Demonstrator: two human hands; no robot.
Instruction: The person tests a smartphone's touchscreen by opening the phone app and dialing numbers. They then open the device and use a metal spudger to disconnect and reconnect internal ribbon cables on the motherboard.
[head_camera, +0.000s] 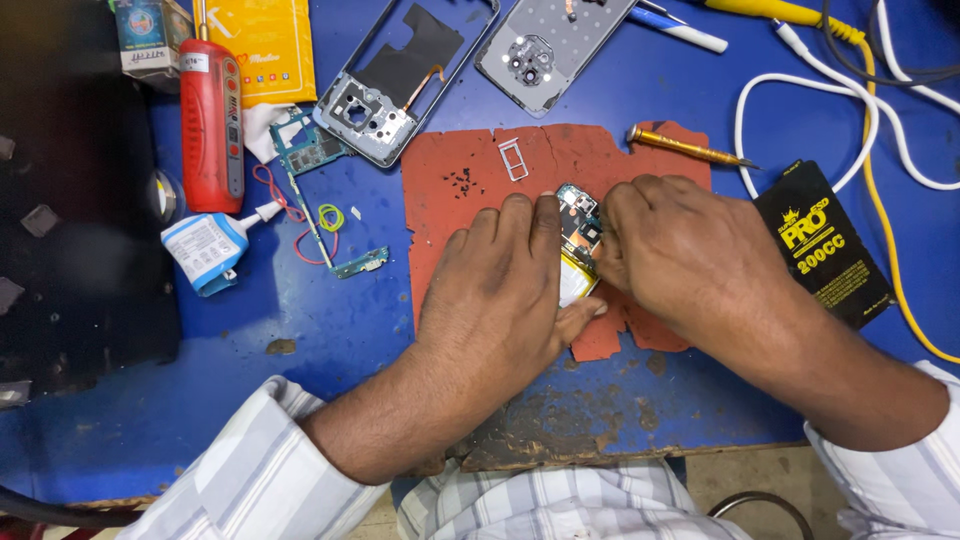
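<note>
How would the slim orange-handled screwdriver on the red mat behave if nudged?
The slim orange-handled screwdriver looks round-barrelled, so it would probably roll. It seems thin and light, likely sliding easily. It lies at the edge of the torn red rubber mat, so it may roll off onto the blue tabletop.

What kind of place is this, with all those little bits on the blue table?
It looks like a phone repair bench. Both hands, left hand and right hand, hold an opened phone part on a red mat. Nearby lie a phone frame, loose circuit board and precision screwdriver.

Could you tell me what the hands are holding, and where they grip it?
Both left hand and right hand pinch an opened phone by its side edges.
</note>
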